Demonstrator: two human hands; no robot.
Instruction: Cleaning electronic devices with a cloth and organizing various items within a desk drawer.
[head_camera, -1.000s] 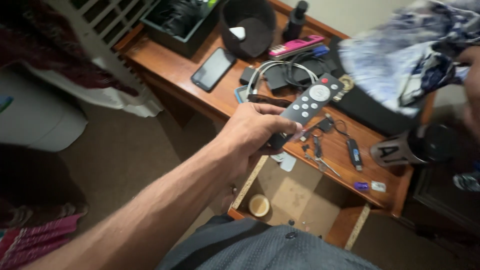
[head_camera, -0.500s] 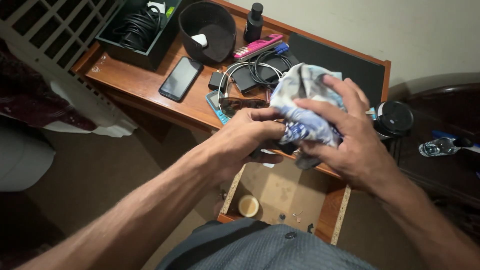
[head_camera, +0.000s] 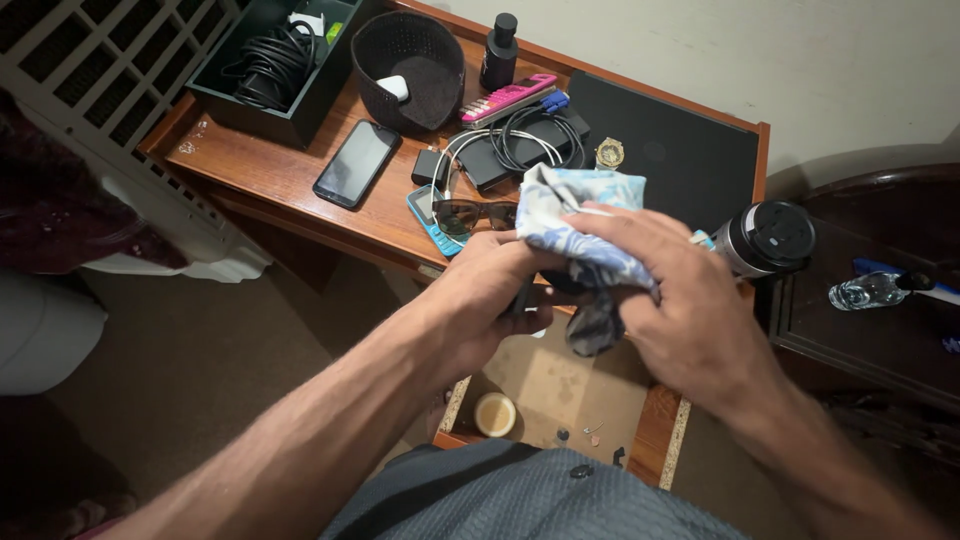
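Head view. Left hand: fingers curled tight round a dark object, mostly hidden, held over the front edge of the desk. Right hand: fingers spread and pressed over a blue-and-white patterned cloth, bunched against the left hand's object. On the desk behind: sunglasses, black phone, black mesh basket, coiled cables, black-lidded tumbler lying near the right wrist.

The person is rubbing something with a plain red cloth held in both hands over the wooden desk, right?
Not quite: the head view shows a blue-and-white patterned cloth, not a plain red one. The left hand and right hand do hold it over the wooden desk.
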